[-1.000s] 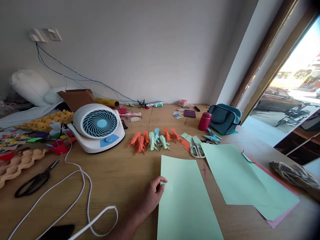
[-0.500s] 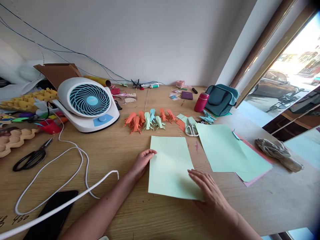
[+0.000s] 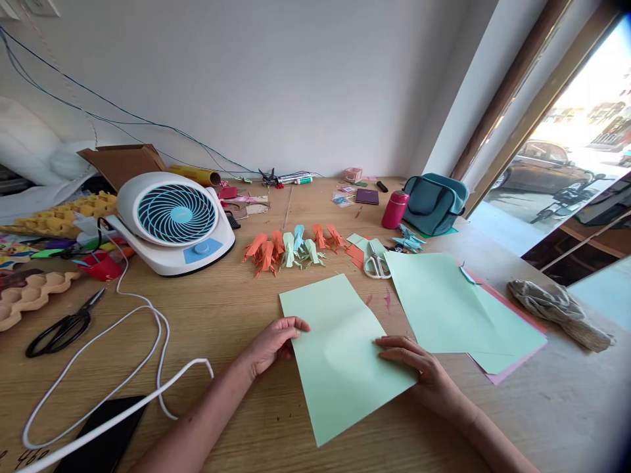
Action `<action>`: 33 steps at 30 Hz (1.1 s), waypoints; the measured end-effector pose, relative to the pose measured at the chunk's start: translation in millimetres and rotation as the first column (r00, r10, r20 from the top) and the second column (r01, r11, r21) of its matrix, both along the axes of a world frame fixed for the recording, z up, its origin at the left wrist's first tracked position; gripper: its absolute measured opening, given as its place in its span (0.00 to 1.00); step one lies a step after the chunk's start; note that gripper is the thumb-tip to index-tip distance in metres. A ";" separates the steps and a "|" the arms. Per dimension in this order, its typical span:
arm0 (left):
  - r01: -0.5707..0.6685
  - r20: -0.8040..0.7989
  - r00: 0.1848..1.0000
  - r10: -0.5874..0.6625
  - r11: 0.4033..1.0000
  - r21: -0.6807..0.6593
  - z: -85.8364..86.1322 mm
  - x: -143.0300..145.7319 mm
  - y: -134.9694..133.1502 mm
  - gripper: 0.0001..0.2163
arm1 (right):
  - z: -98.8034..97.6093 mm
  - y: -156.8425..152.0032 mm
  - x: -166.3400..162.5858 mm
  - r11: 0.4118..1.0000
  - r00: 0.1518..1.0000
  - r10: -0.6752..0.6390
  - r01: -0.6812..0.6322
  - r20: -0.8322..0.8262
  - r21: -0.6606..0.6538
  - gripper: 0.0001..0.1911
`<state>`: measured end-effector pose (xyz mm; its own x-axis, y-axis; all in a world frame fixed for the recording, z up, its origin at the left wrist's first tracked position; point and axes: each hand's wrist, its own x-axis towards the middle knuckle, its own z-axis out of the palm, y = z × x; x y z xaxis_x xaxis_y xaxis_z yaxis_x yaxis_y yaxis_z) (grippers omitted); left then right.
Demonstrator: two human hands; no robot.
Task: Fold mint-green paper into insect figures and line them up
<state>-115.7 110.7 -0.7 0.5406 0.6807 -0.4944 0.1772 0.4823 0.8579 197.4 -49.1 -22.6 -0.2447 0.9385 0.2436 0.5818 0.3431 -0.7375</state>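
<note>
A pale green sheet of paper (image 3: 340, 361) lies tilted between my two hands, a little bowed in the middle. My left hand (image 3: 276, 341) pinches its left edge, thumb and index finger on top and the other fingers underneath. At the right edge, my right hand (image 3: 424, 374) grips the sheet, with its fingers on the upper face and the thumb hidden below. Beyond the sheet stand several folded paper figures (image 3: 290, 248) in orange, green and blue. White-handled scissors (image 3: 375, 263) rest among paper scraps behind the sheet.
More green sheets (image 3: 444, 305) lie at the right, over pink ones, near a crumpled cloth (image 3: 562, 312). A fan (image 3: 177, 220) with a looping white cord, black scissors (image 3: 66, 325) and a black phone-like slab (image 3: 106, 440) occupy the left. A pink bottle (image 3: 394, 209) stands beside a teal bag (image 3: 434, 203).
The sheet has turned anticlockwise, its near left corner swinging toward me. My right hand has closed on the right edge. The view has tipped slightly upward.
</note>
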 end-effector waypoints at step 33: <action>-0.089 -0.060 0.992 0.110 0.954 0.287 -6.8 12.7 78.7 0.19 | -0.5 68.2 -16.5 0.873 0.958 -0.120 -0.022 -0.260 -0.486 0.28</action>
